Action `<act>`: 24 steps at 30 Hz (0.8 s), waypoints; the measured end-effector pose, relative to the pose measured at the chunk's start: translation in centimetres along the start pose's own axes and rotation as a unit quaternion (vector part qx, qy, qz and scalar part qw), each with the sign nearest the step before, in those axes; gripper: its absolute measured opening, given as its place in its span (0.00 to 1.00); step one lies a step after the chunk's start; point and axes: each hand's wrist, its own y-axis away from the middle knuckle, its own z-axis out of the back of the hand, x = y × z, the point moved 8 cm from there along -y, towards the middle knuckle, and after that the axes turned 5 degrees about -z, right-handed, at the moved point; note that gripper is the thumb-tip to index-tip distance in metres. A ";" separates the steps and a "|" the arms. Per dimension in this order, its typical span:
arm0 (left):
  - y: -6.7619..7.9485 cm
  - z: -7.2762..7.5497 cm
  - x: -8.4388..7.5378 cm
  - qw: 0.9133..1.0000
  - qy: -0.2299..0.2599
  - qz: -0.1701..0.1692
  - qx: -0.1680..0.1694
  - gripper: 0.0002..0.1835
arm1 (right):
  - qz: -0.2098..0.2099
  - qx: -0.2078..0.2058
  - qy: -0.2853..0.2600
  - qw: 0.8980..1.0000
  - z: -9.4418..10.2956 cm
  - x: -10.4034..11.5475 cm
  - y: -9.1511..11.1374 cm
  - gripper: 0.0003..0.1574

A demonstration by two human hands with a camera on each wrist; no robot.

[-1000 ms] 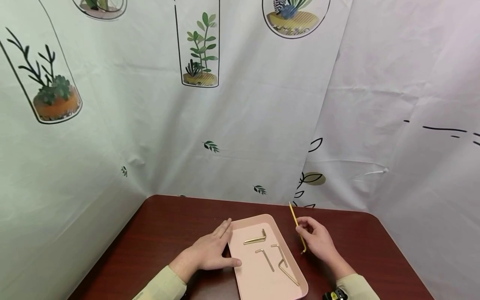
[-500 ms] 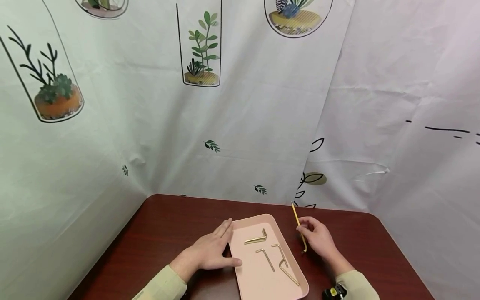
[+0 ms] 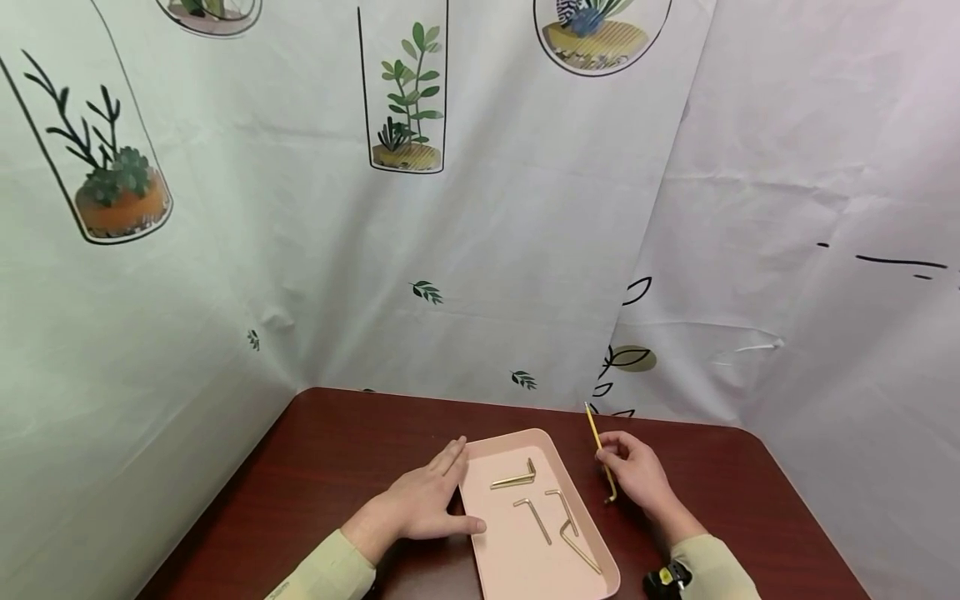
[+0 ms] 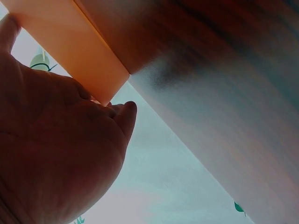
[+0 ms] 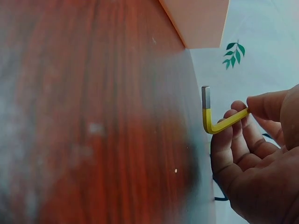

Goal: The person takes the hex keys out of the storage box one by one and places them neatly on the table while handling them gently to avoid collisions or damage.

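My right hand (image 3: 637, 472) pinches a yellow hex key (image 3: 606, 467) between thumb and fingers, to the right of the tray. In the right wrist view the key's short bent end (image 5: 206, 99) shows a bare grey tip. With its fingers straight, my left hand (image 3: 423, 500) rests along the left side of a pink tray (image 3: 498, 567), the thumb over its rim. In the left wrist view that hand (image 4: 60, 140) touches the tray's side wall (image 4: 88, 56). Several brass-coloured hex keys (image 3: 534, 521) lie in the tray, some of them (image 3: 513, 480) bunched near its far end.
The dark red-brown table (image 3: 360, 450) has rounded far corners. Behind it hangs a pale cloth (image 3: 510, 250) printed with plants, close to the far edge. A black device (image 3: 667, 579) is strapped at the right wrist.
The view shifts very slightly. Both hands, the tray and the hex keys hold nearly the same places, and the yellow hex key stays pinched in my right hand.
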 end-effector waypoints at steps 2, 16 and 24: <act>0.0 0.0 0.0 1.000 -0.001 -0.001 0.000 0.66 | -0.001 -0.001 0.000 1.000 0.0 0.0 -0.1 0.14; -0.1 -0.2 0.1 1.000 0.001 0.003 0.004 0.65 | 0.016 -0.014 0.032 0.999 -0.2 0.5 -0.4 0.14; -0.1 -0.1 0.0 1.000 0.002 0.002 0.004 0.66 | 0.030 -0.026 0.076 0.996 -0.2 0.8 -0.5 0.13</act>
